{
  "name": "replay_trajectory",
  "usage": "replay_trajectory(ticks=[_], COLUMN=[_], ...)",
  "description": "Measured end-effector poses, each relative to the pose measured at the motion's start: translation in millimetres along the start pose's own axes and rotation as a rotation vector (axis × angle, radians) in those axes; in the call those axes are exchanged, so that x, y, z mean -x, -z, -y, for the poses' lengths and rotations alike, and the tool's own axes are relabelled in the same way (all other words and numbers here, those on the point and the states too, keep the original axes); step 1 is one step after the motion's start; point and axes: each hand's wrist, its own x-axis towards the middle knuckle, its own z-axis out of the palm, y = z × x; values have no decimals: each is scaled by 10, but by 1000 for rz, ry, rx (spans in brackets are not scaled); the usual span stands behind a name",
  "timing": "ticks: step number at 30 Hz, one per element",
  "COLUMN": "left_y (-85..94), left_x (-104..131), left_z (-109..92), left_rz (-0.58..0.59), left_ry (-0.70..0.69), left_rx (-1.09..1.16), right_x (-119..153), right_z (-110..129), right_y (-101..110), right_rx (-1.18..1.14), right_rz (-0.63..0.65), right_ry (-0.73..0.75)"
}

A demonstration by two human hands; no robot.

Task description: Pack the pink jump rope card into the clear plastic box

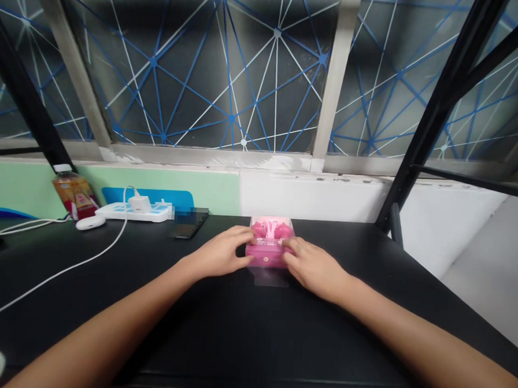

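Observation:
A pink box (268, 253) with a clear upper cover sits on the black table (251, 338), at the middle near its far edge. Pink items show through the cover. A transparent flap lies on the table at the box's near side. My left hand (225, 251) grips the box's left side, its thumb at the lower corner and its fingers on top. On the right side, my right hand (313, 266) holds the box with bent fingers, some resting on its top edge.
At the back left stand a drink bottle (77, 195), a white power strip (147, 211) with a plugged-in charger, and a dark phone (190, 224). A white cable (86, 260) runs across the left side. Black frame posts rise at both sides.

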Motion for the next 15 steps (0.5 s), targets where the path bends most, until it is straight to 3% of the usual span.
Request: replay_trajectory(ticks=[8, 15], left_y=[6, 74], left_x=[-3, 6], left_z=[14, -86], left_rz=[-4, 18], left_ry=[9, 23], left_rx=[-7, 13], right_x=[37, 4], right_z=[-16, -4], right_y=[143, 108], right_rx=[-232, -328], right_rz=[130, 5], right_ry=[12, -92])
